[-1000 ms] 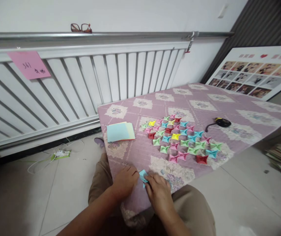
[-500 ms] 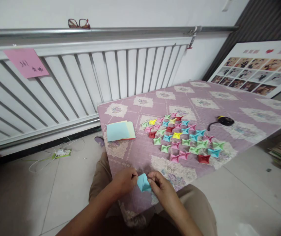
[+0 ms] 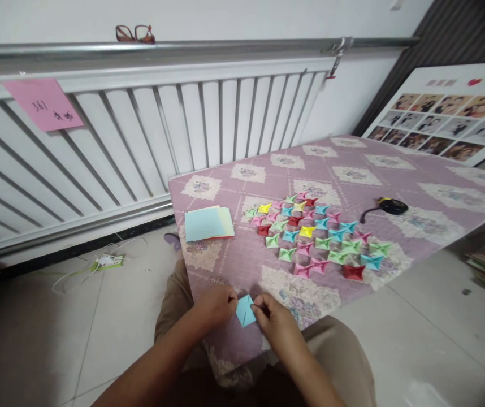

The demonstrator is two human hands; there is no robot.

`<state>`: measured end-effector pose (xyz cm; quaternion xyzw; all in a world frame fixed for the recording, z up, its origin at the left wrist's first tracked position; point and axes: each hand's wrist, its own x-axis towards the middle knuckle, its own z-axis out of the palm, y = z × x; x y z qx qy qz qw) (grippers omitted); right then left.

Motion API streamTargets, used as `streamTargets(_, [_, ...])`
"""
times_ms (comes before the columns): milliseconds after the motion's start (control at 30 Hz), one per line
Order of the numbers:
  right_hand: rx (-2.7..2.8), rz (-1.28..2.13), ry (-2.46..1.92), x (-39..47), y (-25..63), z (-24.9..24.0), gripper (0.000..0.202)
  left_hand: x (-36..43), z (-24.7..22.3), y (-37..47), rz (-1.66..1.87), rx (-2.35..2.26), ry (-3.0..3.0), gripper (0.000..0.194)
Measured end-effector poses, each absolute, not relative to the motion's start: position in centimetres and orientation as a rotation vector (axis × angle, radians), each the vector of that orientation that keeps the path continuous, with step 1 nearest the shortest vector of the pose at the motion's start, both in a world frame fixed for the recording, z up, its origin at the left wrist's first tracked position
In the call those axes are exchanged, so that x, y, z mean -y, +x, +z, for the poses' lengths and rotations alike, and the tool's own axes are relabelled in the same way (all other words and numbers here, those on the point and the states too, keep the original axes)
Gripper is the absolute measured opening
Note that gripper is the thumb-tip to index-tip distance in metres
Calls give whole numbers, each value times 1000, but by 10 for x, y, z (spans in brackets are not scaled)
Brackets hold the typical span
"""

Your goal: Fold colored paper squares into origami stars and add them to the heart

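Observation:
A small folded square of light-blue paper (image 3: 246, 311) is held between my two hands at the near edge of the table, with crease lines running across its face. My left hand (image 3: 220, 304) pinches its left corner with closed fingers. On the opposite side, my right hand (image 3: 273, 317) grips the right corner between thumb and fingers. Farther out lie rows of folded paper pieces (image 3: 307, 232) in pink, green, blue, yellow and red, each with pointed corners. Left of them rests a stack of paper sheets (image 3: 203, 225), a light-blue one on top.
A patterned purple cloth covers the table (image 3: 234, 265). A black coiled cable (image 3: 393, 206) lies at the right. Behind stands a white radiator (image 3: 208, 124) with a pink note (image 3: 43, 104); glasses (image 3: 135, 35) sit on the pipe. A power strip (image 3: 109, 262) is on the floor.
The blue paper's face has turned flatter toward me, and its crease lines look different. My right hand's fingers have closed in on its right corner. The view has shifted slightly.

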<state>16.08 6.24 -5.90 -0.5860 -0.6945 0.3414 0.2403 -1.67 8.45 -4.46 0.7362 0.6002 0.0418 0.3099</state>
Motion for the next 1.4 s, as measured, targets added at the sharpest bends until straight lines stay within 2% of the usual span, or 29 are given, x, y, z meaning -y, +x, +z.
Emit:
streamTargets(467, [2095, 523, -1703, -62, 152, -62, 7, -86, -38, -13, -48, -1694, 1978, 18])
streamTargets(900, [2144, 514, -1752, -64, 150, -63, 7, -84, -38, -13, -32, -1680, 2028, 25])
streamTargets(1067, [2167, 351, -1712, -62, 150, -65, 6, -84, -37, -13, -14, -1683, 2057, 19])
streamTargets(1167, [2188, 229, -1656, -62, 152, -70, 8, -83, -40, -14, 45, -1580, 2182, 16])
streamTargets(1300, [2320, 82, -1460, -64, 155, -78, 24, -82, -53, -16, 137, -1294, 2497, 18])
streamTargets(1400, [2384, 88, -1339, -67, 160, -80, 25, -81, -60, -20, 197, -1194, 2540, 17])
